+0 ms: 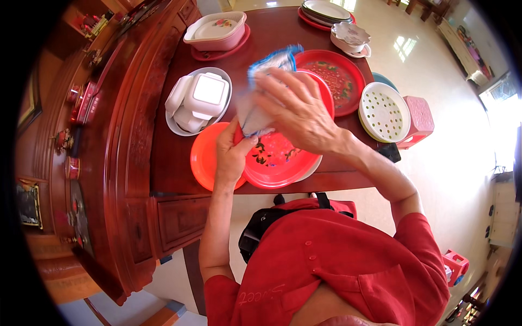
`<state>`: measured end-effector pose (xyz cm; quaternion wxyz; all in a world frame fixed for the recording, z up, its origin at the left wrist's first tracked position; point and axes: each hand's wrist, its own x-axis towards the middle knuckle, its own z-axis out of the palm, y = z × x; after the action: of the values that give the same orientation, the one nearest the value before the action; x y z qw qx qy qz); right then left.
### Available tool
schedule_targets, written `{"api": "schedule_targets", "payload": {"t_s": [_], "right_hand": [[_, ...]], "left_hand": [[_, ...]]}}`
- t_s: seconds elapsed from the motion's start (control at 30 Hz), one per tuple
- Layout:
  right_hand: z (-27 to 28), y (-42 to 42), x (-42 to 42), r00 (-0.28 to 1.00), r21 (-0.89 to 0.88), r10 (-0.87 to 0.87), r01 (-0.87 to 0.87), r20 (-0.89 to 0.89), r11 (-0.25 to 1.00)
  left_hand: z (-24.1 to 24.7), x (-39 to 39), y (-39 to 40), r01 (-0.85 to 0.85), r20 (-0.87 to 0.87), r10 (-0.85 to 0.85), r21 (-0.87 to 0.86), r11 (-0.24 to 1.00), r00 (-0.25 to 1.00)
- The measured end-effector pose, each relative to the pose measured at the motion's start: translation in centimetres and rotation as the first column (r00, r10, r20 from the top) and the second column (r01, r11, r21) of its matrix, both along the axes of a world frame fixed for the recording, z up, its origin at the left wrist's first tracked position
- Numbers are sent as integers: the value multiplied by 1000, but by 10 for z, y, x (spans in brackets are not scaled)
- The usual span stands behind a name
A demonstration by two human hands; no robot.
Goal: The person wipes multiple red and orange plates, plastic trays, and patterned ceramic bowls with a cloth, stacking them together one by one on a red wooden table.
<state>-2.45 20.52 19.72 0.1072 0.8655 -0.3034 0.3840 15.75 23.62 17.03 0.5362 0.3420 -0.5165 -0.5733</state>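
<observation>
My left hand point(233, 153) grips the left rim of a red plastic basin point(277, 177) with a floral print, its thumb on the near side of a white cloth. Over the basin, my right hand point(295, 108) presses on that blue-edged cloth point(255, 110), its fingers spread and slightly blurred. An orange plastic basin point(208, 157) lies partly behind my left wrist. Beyond my right hand is a red round tray point(350, 87) with a printed pattern. What lies under the cloth is hidden.
White lidded dishes point(208, 91) fill an oval bowl at left. Farther back are a pink container point(216, 40), stacked plates point(326, 10) and scalloped bowls point(350, 34). A perforated white colander point(385, 112) rests by the table's right edge, beside a pink stool point(418, 116) and a black object point(390, 152).
</observation>
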Motion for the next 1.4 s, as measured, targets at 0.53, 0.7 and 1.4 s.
{"api": "schedule_targets", "payload": {"t_s": [0.53,0.7,1.4], "right_hand": [[-98,-69,-25,730,656,-461,24,504,755],[-175,-36,20,284,682,-703,-625,652,380],[-107,-20,-29,895,184,-443,427,53,885]], "left_hand": [[19,15,13,-382,-147,377,-4,924,914],[-6,-1,8,-556,-138,539,-192,809,831],[-21,11,1,-324,-144,333,86,942,932]]}}
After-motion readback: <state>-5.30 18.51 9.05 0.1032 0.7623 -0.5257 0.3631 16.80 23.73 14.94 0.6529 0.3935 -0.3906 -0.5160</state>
